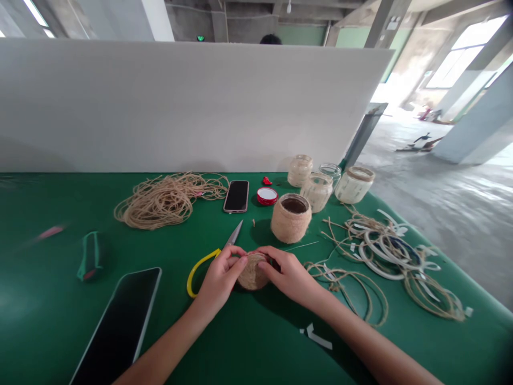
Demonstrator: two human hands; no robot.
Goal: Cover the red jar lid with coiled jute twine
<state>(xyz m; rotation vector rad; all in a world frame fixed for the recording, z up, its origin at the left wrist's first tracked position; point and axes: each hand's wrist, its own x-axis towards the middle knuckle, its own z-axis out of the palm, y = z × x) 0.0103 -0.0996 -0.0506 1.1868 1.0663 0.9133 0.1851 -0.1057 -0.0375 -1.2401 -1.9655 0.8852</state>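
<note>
My left hand [218,280] and my right hand [290,275] both grip a small twine-wrapped jar [252,272] lying on its side, with a bit of red showing at its far end. Just left of my left hand lie yellow-handled scissors [200,272], their blades [234,235] pointing away, not held. Farther forward stands a larger twine-wrapped jar [290,218], open at the top. A red-and-white jar lid [267,196] lies to its left. A loose heap of jute twine [168,200] lies forward left.
A smartphone [236,196] and a dark tablet [118,326] lie on the green table mat [52,299], beside a green pouch [91,256]. Several glass jars [355,184] stand at the back right, before a white partition [180,101]. White rings and twine [385,246] lie right.
</note>
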